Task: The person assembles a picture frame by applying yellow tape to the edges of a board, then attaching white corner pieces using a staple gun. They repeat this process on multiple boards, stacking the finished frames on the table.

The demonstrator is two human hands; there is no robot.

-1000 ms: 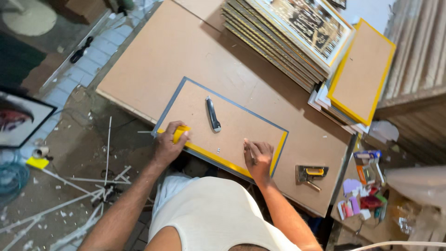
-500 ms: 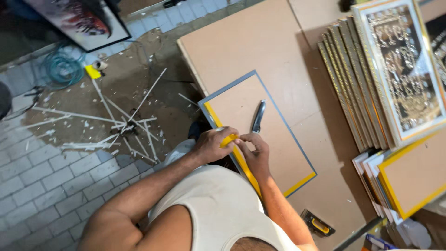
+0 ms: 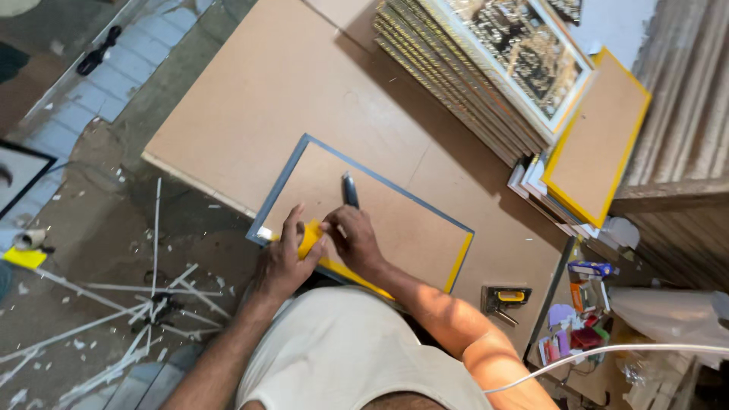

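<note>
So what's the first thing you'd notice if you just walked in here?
Probably the two hands, left hand and right hand, pressing yellow tape onto the near edge of a brown backing board in the middle of the table. Next, the tall stack of framed pictures at the top right.

I kneel at a brown board table [image 3: 250, 99]; left of it, grey floor tiles [image 3: 91, 91] (littered with white strips [image 3: 114, 304]).

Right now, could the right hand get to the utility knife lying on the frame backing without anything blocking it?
Probably yes. The right hand rests on the frame backing just below the utility knife, and only bare board lies between them. The left hand, holding the yellow tape, sits off to the side.
</note>
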